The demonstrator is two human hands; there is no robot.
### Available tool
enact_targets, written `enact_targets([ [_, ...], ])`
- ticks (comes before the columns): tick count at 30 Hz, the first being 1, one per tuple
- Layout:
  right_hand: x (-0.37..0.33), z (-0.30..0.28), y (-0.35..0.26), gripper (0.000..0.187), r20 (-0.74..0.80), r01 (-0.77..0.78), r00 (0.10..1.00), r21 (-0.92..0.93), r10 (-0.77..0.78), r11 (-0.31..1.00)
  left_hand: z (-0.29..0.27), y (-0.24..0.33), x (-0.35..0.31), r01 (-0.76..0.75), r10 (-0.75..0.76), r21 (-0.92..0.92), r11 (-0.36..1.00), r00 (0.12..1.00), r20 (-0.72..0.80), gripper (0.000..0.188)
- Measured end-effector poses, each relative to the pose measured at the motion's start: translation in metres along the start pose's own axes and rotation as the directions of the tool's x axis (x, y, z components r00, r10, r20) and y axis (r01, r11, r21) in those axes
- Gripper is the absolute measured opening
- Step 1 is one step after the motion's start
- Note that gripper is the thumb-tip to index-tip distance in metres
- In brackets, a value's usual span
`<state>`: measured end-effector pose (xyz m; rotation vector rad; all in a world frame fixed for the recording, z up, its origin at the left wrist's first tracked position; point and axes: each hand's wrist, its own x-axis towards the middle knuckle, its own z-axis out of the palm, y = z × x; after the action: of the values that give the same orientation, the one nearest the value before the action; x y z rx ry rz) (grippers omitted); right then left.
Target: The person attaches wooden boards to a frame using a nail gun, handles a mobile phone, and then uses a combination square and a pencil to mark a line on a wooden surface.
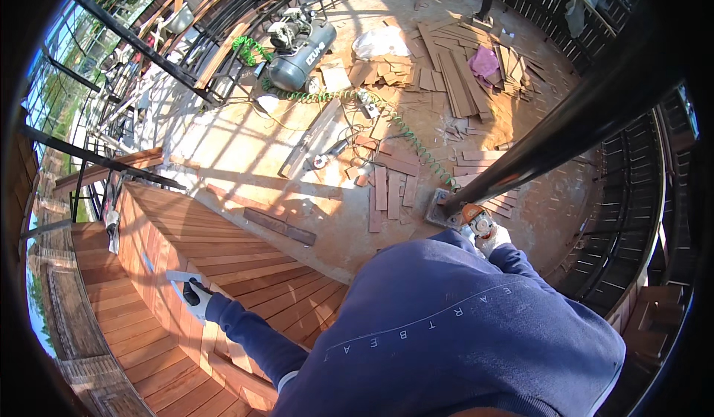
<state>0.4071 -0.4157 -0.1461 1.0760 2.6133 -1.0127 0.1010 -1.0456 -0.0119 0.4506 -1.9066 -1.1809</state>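
My left hand, in a white and black work glove, is closed round a thin pale angled piece over the wooden bench structure. Its exact kind is unclear. On the other side, my right hand, in a pale glove, is wrapped round an orange and silver power tool beside the foot of a dark round post. My blue sleeve and body hide part of that hand and tool. A green coiled air hose runs across the floor to near the tool.
A grey air compressor stands at the far left. Reddish board offcuts and stacked planks lie on the floor. A corded power tool rests among cables. A dark slatted fence closes the right side.
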Motion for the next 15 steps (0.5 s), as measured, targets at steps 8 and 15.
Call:
enact_targets([
  [8, -0.079, -0.056, 0.062, 0.031, -0.327, -0.045, 0.906, 0.555, 0.268, 0.830, 0.183, 0.121, -0.288, 0.230, -0.003, -0.091, 0.969, 0.379, 0.925, 0.013],
  [15, -0.125, -0.125, 0.109, 0.021, -0.544, 0.324, 0.512, 0.839, 0.665, 0.437, 0.209, 0.207, -0.469, -0.022, 0.598, -0.731, 0.683, -0.558, 0.575, 0.014],
])
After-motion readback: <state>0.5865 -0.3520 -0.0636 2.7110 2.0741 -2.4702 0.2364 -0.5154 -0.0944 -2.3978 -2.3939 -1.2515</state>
